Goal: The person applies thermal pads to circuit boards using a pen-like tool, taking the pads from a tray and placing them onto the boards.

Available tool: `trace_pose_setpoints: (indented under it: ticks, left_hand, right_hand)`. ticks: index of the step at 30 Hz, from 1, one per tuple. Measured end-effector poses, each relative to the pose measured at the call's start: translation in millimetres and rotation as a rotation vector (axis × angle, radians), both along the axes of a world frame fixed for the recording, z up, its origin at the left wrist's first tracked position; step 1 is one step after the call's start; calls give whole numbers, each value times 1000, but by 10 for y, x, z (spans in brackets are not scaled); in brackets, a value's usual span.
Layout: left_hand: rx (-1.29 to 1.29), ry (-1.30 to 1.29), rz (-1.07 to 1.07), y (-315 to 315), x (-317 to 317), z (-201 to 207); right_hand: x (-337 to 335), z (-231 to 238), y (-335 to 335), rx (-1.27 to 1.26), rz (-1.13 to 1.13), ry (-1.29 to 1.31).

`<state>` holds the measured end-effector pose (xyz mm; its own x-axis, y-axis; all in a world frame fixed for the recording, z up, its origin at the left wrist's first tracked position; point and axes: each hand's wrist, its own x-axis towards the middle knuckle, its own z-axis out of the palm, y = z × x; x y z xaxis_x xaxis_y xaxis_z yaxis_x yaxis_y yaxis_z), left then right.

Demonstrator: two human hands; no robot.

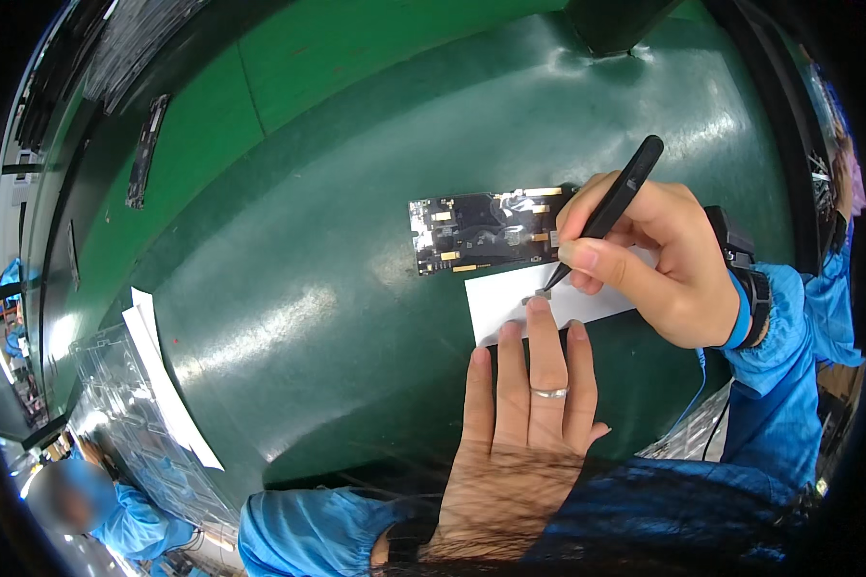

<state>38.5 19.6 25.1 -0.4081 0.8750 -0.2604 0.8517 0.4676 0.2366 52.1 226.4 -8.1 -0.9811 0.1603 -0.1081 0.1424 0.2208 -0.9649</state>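
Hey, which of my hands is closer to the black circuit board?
Your right hand: it overlaps the right end of the circuit board in view. Your left hand lies nearer your body, reaching onto the white strip.

Black tweezers point(610, 209) slant tip-down to a small grey piece point(547, 295) on a white strip point(494, 306).

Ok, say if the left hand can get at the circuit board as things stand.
Probably yes: the left hand is at the white paper, just beside the circuit board, whose left part no hand covers. The right hand hides only some of the right end.
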Motion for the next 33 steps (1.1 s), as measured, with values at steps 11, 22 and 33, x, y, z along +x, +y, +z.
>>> trace_pose_setpoints:
  ticks: [11, 22, 33]
  left_hand:
    - [-8, 41, -2, -19, -106, 24]
    - [110, 121, -12, 51, -266, -117]
    - [92, 87, 33, 149, -367, -171]
  right_hand:
    - [-77, 56, 1, -221, -102, -108]
    - [-403, -100, 245, -229, -53, -32]
    - [-405, -56, 205, -175, -23, -62]
